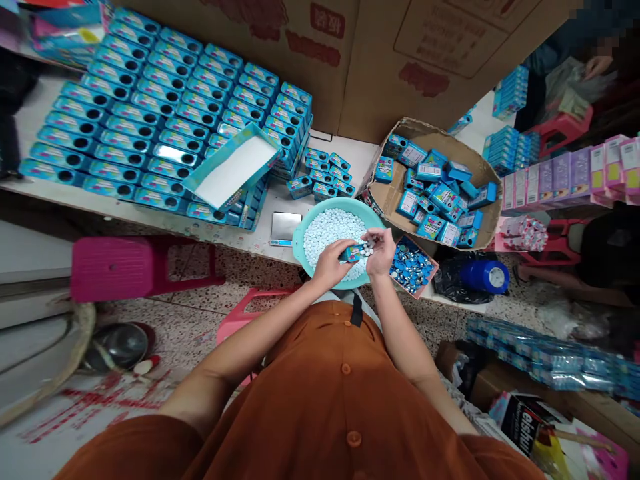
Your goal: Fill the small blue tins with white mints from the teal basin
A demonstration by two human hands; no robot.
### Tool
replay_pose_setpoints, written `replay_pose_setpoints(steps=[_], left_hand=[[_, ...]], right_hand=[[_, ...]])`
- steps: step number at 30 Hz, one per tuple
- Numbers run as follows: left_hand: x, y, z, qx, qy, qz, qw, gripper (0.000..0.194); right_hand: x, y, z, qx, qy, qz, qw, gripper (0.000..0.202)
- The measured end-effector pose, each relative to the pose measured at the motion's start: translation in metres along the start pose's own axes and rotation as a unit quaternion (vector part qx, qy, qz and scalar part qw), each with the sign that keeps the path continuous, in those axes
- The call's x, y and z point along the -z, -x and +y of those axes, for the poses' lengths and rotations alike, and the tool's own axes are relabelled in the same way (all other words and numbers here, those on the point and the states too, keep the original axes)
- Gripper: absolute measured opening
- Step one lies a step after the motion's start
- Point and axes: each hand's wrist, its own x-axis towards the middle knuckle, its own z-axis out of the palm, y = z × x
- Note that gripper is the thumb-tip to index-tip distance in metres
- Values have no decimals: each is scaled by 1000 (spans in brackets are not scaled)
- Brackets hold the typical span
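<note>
My left hand grips a small blue box over a turquoise basin. White round candies fill the basin. Cupped beside the box's right end, my right hand holds several white candies, its fingers curled around them. Whether any are entering the box is too small to tell. Just right of the basin, a shallow box of blue and silver round pieces sits close to my right wrist.
A flat digital scale lies left of the basin. Stacked blue boxes cover the table's left, with a white-lined tray on top. A cut carton holds loose blue boxes. Small blue boxes stand behind the basin. A tall cardboard wall closes the back.
</note>
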Motion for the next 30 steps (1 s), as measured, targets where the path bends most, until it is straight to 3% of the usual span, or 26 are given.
replay_pose_setpoints(steps=[13,17,25,30], left_hand=[[-3,7,-1,88,99,42,990,39],[-4,5,0,95,105,45,989,39],[-2,2,13,48,113,48,991,33],[-7,2,5,63,72,62,993,31]], right_hand=[[-7,7,-6,-3,25,-7,1000,43],[-8,7,-8,-6,34,-37,999,45],[-10,8,-26,13,27,-39,999,40],[-8,0,-9,-27,46,-49,997,43]])
